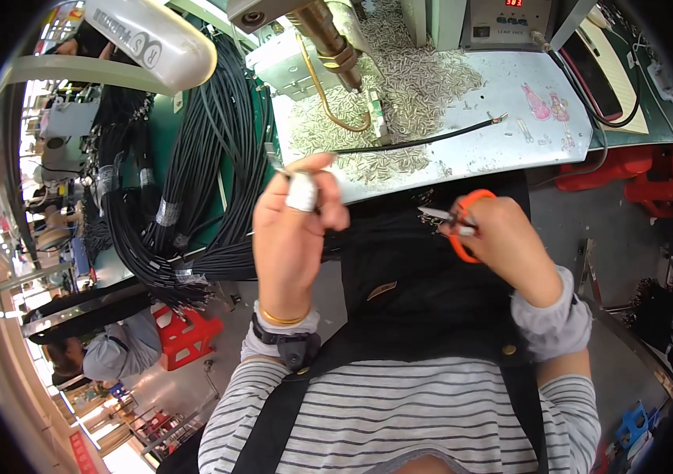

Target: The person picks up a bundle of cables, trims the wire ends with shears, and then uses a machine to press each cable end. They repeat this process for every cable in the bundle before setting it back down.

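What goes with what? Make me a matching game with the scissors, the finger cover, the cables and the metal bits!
Things:
1. Scissors
2. Finger cover
3. Cables
4. Metal bits

Clues:
A. White, on the left hand
B. Silvery, scattered over the worktop
C. Orange-handled, in the right hand
D. Black, bundled on the left

Pairs: 1-C, 2-A, 3-D, 4-B

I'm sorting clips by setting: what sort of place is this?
Probably a cable workshop or factory floor: black cables lie bundled at the left, small metal pieces are heaped on the pale worktop, and a machine stands among them.
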Demonstrator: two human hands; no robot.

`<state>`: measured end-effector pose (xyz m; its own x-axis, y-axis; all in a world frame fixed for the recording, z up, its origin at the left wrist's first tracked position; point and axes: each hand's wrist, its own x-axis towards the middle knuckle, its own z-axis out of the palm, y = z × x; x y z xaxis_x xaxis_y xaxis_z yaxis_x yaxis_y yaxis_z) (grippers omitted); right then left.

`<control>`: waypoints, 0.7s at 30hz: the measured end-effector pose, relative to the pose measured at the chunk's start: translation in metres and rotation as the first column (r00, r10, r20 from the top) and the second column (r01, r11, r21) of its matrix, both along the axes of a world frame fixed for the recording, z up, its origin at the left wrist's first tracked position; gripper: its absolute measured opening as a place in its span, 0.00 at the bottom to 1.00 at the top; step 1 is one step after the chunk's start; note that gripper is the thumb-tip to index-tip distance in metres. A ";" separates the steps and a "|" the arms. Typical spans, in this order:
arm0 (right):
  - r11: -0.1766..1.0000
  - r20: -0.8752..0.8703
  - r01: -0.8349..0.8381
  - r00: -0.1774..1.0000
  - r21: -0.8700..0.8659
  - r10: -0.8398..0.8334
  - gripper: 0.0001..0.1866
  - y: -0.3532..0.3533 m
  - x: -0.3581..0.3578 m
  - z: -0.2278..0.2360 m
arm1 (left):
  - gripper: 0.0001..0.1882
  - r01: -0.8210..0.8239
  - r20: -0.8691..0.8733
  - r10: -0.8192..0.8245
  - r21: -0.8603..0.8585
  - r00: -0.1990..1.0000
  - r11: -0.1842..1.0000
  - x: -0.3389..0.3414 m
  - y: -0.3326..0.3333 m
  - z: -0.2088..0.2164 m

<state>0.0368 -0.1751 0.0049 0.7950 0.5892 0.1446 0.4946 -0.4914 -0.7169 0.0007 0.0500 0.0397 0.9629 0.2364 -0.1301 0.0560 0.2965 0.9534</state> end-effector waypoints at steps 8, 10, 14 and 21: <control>0.927 0.069 0.236 0.972 -0.292 -0.225 0.03 -0.036 -0.016 0.008 | 0.18 0.355 -0.034 -0.353 0.039 0.935 0.934 -0.009 -0.011 0.002; 0.933 0.230 0.271 0.917 0.237 -0.325 0.05 -0.010 -0.011 0.016 | 0.15 0.536 -0.180 -0.522 0.033 0.834 0.844 -0.006 -0.028 0.000; 0.973 0.561 -0.070 0.825 0.220 -0.068 0.09 0.025 -0.003 0.030 | 0.13 0.546 -0.180 -0.522 0.126 0.834 0.828 -0.009 -0.035 -0.011; 0.952 0.525 -0.021 0.838 0.305 -0.150 0.12 0.040 -0.003 -0.005 | 0.10 0.385 -0.188 -0.437 -0.260 0.879 0.886 -0.009 -0.019 -0.010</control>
